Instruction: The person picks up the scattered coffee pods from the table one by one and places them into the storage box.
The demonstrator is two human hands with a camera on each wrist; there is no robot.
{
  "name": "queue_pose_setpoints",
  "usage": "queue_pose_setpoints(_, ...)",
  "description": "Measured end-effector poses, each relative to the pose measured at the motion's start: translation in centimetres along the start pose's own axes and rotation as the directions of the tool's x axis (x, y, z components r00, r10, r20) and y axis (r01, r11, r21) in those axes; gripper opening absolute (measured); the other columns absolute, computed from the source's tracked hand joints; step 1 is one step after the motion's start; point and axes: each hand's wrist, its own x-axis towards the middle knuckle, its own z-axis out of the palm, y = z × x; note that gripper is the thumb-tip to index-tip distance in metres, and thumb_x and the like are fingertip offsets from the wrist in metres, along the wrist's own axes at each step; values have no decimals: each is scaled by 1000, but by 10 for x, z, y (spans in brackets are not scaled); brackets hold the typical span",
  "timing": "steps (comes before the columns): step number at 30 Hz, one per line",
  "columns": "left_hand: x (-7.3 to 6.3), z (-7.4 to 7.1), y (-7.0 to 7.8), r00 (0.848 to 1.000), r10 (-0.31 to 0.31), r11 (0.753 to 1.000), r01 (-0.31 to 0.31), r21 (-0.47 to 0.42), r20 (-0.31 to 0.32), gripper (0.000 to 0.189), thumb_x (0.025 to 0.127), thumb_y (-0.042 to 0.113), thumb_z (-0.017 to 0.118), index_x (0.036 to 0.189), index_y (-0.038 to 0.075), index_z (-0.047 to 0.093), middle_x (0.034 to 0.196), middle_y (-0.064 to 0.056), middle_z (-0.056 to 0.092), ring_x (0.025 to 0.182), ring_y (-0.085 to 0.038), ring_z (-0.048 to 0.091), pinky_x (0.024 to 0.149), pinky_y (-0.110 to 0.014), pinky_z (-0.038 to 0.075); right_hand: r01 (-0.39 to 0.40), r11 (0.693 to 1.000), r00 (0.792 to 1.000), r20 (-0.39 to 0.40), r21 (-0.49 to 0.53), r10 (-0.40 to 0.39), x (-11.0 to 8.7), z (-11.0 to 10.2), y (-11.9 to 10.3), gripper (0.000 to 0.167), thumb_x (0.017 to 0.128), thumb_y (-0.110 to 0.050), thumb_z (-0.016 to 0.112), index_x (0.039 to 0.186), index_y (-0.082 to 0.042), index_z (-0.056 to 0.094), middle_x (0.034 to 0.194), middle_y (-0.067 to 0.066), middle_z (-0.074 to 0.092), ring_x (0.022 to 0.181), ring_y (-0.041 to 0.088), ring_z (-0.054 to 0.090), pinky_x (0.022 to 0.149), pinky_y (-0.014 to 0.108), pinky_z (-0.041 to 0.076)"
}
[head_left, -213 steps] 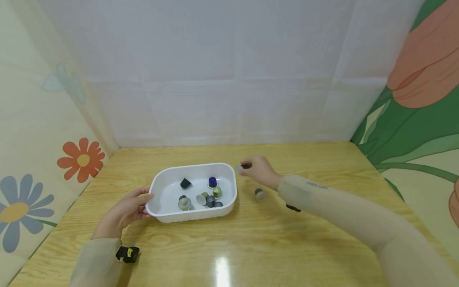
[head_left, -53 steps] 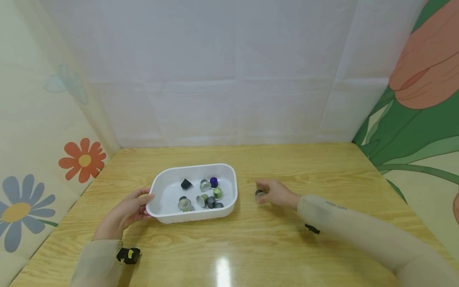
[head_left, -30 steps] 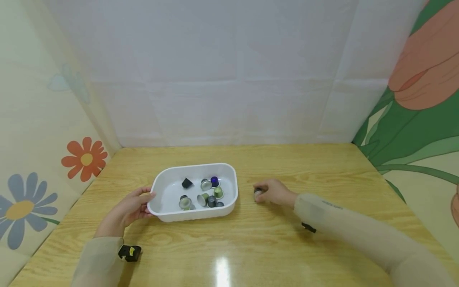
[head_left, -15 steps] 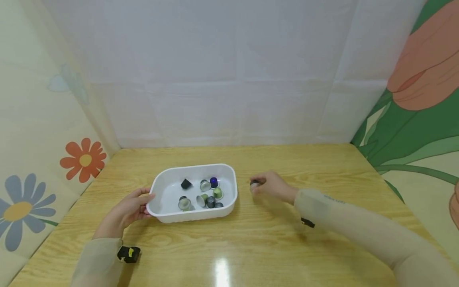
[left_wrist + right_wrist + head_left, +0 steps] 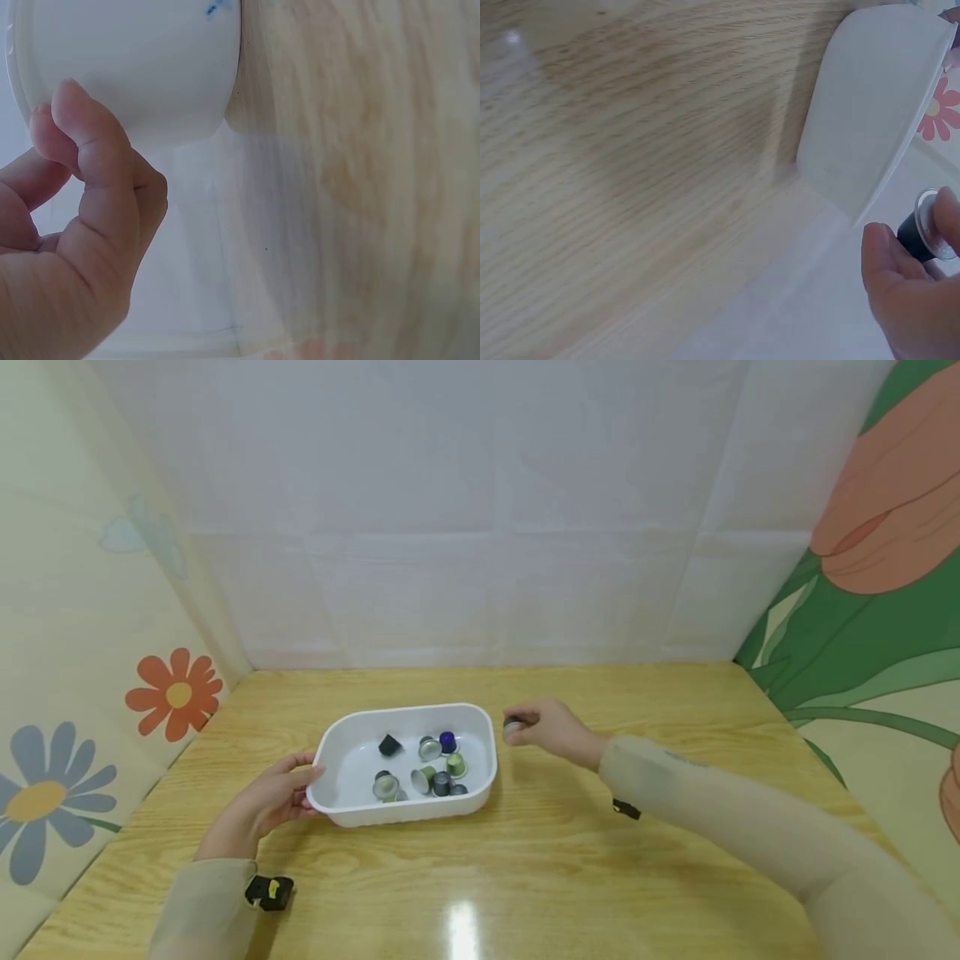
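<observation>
A white plastic tray (image 5: 408, 812) stands on the wooden table with several coffee capsules in it. My left hand (image 5: 273, 793) grips its left end, thumb over the rim and fingers against the outer wall. Just off the tray's right rim, my right hand (image 5: 557, 732) pinches a dark coffee capsule (image 5: 921, 226) by thumb and fingertips, its silvery lid facing the thumb. Inside lie a black capsule (image 5: 389, 745), a purple one (image 5: 447, 741), a light green one (image 5: 455, 764) and a dark grey one (image 5: 442, 783), among others, some on their sides.
The wooden table (image 5: 480, 877) reaches back to a white cloth backdrop (image 5: 487, 568). Flower-printed cloths (image 5: 67, 610) hang at the left and the right. A small black device (image 5: 268, 892) is strapped at the left wrist.
A silver-lidded capsule from the right hand now lies beside the purple one. The right hand has since lifted another capsule off the table and moved it left and away to the tray's rim.
</observation>
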Motion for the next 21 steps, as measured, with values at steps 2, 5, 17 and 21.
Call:
queue_pose_setpoints(2,0,0,0,1000,-4,1000,4,0,-4,42,104,16,44,135,-5,25,72,0,55,61,-9,55,61,-24,53,13,1000,1000,1,11,-13,3,2,-3,48,89,-4,70,133,5,54,132,20,57,123,30,52,97,36,47)
queue_pose_setpoints(5,-1,0,1,1000,-3,1000,3,-5,2,43,103,16,44,134,-6,25,73,-1,55,62,-9,56,61,-25,54,18,999,1000,-2,44,-18,7,5,-7,48,88,-3,70,133,5,55,131,19,57,122,30,54,95,33,48)
queue_pose_setpoints(17,1,0,0,1000,-15,1000,15,-7,-11,45,104,18,45,137,-4,24,74,-1,57,62,-10,56,60,-25,54,1,997,1000,-25,80,1,23,23,-17,50,86,-6,73,133,1,56,130,16,59,120,26,56,96,32,47)
queue_pose_setpoints(21,1,0,0,1000,-12,1000,12,-7,-9,45,104,17,45,137,-4,24,74,-1,57,61,-10,56,60,-25,54,10,998,1000,-30,65,-8,29,30,-17,50,86,-5,73,132,0,57,130,16,59,120,26,56,96,31,47)
